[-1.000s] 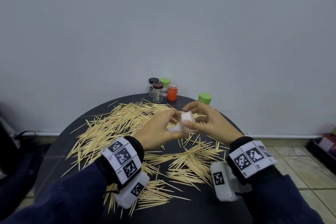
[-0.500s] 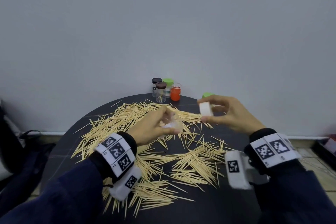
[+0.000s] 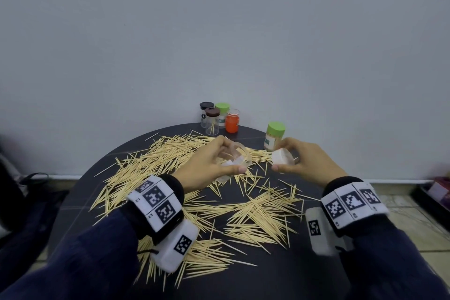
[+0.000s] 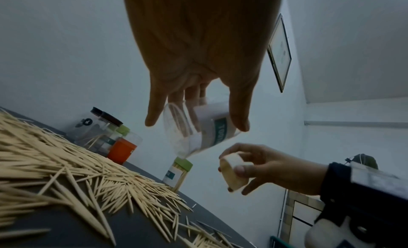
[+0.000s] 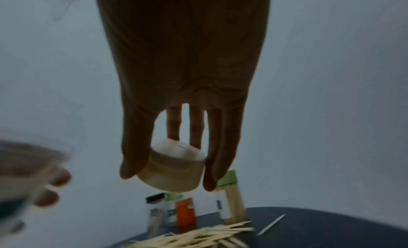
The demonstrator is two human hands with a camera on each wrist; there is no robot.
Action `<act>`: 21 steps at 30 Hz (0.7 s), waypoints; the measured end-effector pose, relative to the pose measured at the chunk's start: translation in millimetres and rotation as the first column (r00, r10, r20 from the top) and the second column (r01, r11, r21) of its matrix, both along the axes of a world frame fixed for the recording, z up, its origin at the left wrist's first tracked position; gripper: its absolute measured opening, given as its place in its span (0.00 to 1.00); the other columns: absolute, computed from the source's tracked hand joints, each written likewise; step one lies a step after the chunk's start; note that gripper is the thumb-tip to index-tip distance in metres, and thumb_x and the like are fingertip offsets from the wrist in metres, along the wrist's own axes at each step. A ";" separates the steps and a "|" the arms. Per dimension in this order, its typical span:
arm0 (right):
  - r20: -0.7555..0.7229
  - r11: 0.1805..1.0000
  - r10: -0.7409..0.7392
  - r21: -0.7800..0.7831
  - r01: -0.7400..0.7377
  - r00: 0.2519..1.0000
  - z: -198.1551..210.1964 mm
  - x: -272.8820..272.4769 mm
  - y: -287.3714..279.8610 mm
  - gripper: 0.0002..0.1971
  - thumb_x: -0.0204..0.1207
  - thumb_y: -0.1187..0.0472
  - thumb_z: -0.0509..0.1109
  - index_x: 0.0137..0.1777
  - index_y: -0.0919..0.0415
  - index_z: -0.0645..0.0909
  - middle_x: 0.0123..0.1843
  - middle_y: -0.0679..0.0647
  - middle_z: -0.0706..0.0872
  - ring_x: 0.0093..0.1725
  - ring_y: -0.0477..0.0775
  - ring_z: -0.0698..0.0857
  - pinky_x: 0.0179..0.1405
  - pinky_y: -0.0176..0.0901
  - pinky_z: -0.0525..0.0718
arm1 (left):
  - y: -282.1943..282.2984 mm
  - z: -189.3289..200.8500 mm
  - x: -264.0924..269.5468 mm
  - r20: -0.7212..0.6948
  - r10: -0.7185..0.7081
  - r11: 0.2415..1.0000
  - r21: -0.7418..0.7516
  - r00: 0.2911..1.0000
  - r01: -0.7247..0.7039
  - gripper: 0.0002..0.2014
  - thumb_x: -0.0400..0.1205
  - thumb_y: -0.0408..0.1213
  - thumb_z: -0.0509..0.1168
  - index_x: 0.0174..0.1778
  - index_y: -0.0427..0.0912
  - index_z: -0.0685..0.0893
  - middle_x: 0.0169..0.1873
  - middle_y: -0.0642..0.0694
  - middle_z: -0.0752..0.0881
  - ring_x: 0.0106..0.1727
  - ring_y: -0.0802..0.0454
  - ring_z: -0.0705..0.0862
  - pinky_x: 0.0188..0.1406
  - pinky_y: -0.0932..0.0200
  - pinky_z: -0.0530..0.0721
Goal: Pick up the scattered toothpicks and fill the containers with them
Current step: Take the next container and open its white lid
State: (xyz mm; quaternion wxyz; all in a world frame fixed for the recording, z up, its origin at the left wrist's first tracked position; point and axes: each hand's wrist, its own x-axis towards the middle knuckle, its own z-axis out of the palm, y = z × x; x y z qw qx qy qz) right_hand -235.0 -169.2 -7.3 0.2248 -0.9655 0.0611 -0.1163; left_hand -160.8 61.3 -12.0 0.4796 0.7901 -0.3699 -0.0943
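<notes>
Several loose toothpicks (image 3: 246,212) lie scattered over the round black table (image 3: 280,275). My left hand (image 3: 211,163) grips a clear labelled jar (image 3: 235,159) above the pile, tilted on its side with its mouth uncovered; the same jar (image 4: 198,129) shows between thumb and fingers of the left hand (image 4: 196,98). My right hand (image 3: 299,161) pinches the jar's white lid (image 3: 282,156), held apart to the right of the jar. The lid (image 5: 174,168) sits between the thumb and fingers of the right hand (image 5: 176,147). The lid (image 4: 234,173) also shows in the left wrist view.
At the table's far edge stand two dark-lidded clear jars (image 3: 211,120), a green-lidded jar (image 3: 222,114) and an orange jar (image 3: 231,121). A green-lidded jar full of toothpicks (image 3: 274,136) stands just beyond my right hand. A wall rises behind; tiled floor lies to the right.
The white lid came off the jar: a second ago both hands held it together, then the right hand lifted the lid away to the right and has now lowered it.
</notes>
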 end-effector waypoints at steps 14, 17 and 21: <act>-0.410 0.928 -0.329 -0.309 0.210 0.851 -22.5 -12.8 -49.5 0.26 0.71 0.69 0.72 0.67 0.50 0.74 0.64 0.57 0.74 0.65 0.60 0.76 0.65 0.52 0.77 | -3.2 -4.6 -4.6 0.045 0.009 1.000 -0.004 0.999 -0.009 0.26 0.71 0.45 0.76 0.62 0.46 0.74 0.61 0.55 0.81 0.65 0.61 0.77 0.65 0.55 0.79; -0.434 0.922 -0.332 -0.336 0.192 0.837 -26.2 -12.1 -49.6 0.26 0.72 0.70 0.70 0.69 0.51 0.72 0.66 0.59 0.74 0.67 0.60 0.75 0.65 0.50 0.75 | -3.1 -4.1 -6.8 0.038 -0.011 1.000 0.027 0.999 0.010 0.28 0.71 0.46 0.75 0.64 0.45 0.73 0.60 0.55 0.80 0.64 0.60 0.78 0.63 0.57 0.79; -0.434 0.924 -0.323 -0.337 0.181 0.841 -28.0 -9.3 -47.6 0.28 0.74 0.71 0.68 0.73 0.53 0.69 0.69 0.60 0.74 0.69 0.59 0.74 0.66 0.47 0.73 | -3.0 -4.0 -8.1 0.040 -0.023 0.999 0.037 0.999 0.022 0.27 0.71 0.45 0.75 0.64 0.45 0.73 0.55 0.61 0.79 0.59 0.65 0.78 0.56 0.64 0.78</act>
